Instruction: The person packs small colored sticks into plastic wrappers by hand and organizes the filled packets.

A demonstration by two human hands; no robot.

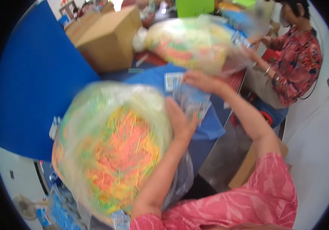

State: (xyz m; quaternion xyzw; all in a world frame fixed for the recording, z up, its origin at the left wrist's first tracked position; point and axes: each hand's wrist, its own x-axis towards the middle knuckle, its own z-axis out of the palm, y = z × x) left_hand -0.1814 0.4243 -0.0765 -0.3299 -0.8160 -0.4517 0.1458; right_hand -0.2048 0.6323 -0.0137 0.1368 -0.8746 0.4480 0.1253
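1. Plastic, cloudy and see-through, forms the big open bag beside the person's left arm; a heap of loose, thin strips in pink-orange, yellow and green shows in its mouth
2. Beyond it lies a second bag, bunched at its left end, similar colours showing through; another person's hand is near its right end
3. Left of that stands a cardboard box, its contents hidden from view
4. Printed packets lie over a blue sheet, just right of the open bag; blur hides what they hold
5. Right hand at the packets' far edge, left hand at their near side, the two apart; whether either one grips cannot be told
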